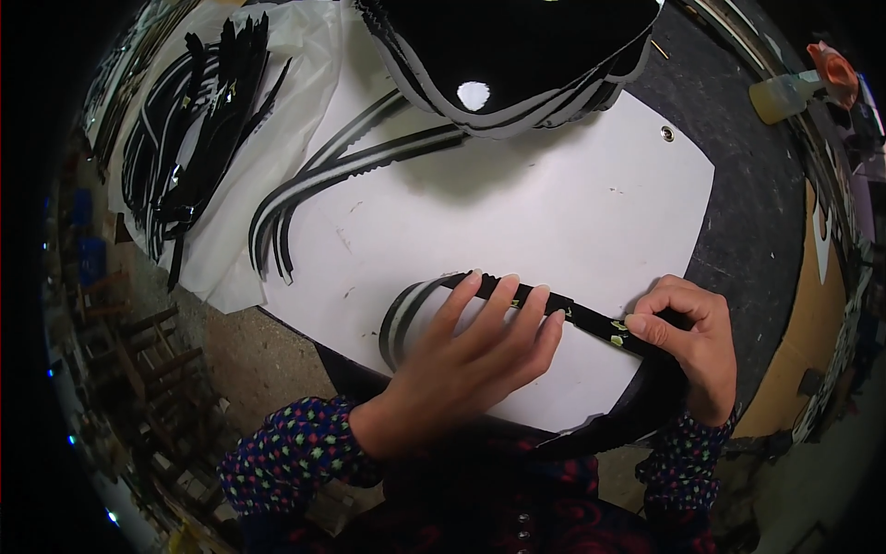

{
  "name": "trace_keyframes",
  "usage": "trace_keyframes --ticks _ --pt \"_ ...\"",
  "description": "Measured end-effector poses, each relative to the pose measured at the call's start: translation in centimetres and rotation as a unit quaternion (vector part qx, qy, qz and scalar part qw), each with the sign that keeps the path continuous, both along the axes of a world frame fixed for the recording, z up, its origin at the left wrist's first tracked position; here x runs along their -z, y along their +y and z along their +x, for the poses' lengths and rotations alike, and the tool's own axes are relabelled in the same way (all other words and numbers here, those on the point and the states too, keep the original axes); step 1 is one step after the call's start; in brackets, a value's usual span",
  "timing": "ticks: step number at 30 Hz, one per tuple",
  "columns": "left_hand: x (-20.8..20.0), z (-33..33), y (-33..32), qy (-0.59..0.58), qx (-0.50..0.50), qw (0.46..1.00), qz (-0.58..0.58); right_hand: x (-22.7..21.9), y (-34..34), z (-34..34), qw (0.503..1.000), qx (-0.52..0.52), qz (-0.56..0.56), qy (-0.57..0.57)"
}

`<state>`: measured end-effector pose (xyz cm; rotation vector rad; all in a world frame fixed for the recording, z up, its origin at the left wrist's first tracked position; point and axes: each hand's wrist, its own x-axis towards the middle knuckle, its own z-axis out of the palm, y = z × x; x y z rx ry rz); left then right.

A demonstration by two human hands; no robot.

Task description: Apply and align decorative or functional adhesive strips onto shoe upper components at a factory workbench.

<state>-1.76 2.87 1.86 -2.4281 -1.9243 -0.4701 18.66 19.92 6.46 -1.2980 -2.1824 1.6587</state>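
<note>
A narrow black fabric strip (591, 319) with small yellow-green marks lies across the white board (591, 212) in front of me. My left hand (466, 365) rests over its left part, palm down, with the fingers stretched out and apart. Left of those fingers a striped grey-and-black band (395, 323) curves round; whether it is one piece with the strip is hidden under the hand. My right hand (692, 337) pinches the strip's right part between thumb and fingers. From there a dark length (637, 411) bends down toward the board's near edge.
Stacked black pieces with grey edges (526, 115) lie at the far middle. Striped strips (341, 166) trail from them leftward. On a white plastic sheet (305, 55) rests a bundle of black strips (208, 120). A bottle of yellowish liquid (777, 98) stands far right, beyond the dark tabletop (752, 203).
</note>
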Motion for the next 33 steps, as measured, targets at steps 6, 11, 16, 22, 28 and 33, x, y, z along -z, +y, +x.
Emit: trace_keyframes --ticks 6,11,16,22,28,33 --pt "0.26 0.14 0.02 -0.006 -0.005 1.0 0.015 -0.07 -0.2 -0.07 1.0 0.012 0.01 -0.002" --pt "0.36 0.17 -0.01 0.001 -0.007 1.0 0.022 -0.16 -0.25 -0.23 1.0 0.016 0.006 -0.014" --pt "0.38 0.27 0.1 0.0 -0.005 1.0 0.019 -0.19 -0.24 -0.29 1.0 0.018 -0.002 -0.013" --pt "0.05 0.21 0.21 0.006 0.0 1.0 0.013 -0.25 -0.35 -0.31 1.0 0.015 0.014 -0.017" --pt "-0.12 0.15 0.24 0.021 0.011 1.0 -0.005 -0.29 -0.42 -0.34 0.999 0.02 0.02 -0.019" --pt "0.05 0.28 0.15 0.029 0.008 0.999 -0.014 -0.2 -0.45 -0.37 1.0 0.014 0.023 -0.014"
